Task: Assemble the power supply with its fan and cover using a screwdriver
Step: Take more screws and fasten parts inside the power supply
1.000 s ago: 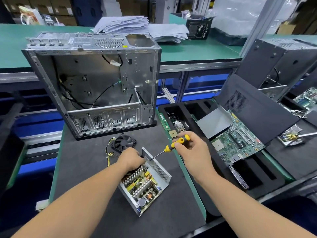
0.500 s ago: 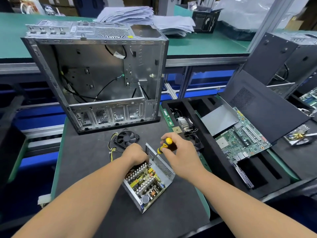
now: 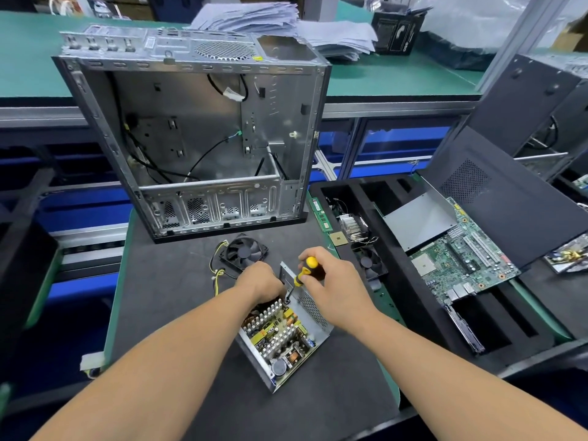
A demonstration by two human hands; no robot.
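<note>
Power supply [image 3: 283,338], cover off and circuit board exposed, lies on the dark mat near the front edge, left hand [image 3: 264,283] curled over its far end, whether gripping or only bracing cannot be told; right hand [image 3: 331,281] wraps the yellow-and-black screwdriver [image 3: 304,273], tip down at the far inner corner. Step judged: driving a board or casing screw; fan [image 3: 243,251], loose just behind, not yet fitted, open computer case [image 3: 203,138] beyond, foam tray [image 3: 413,319] with motherboard [image 3: 461,259] to the right; next move calls for steady downward pressure, tip seated square

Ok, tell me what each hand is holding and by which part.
The right hand grips the screwdriver by its yellow-and-black handle. The left hand rests on the power supply at its far end; its grip is hidden.
</note>
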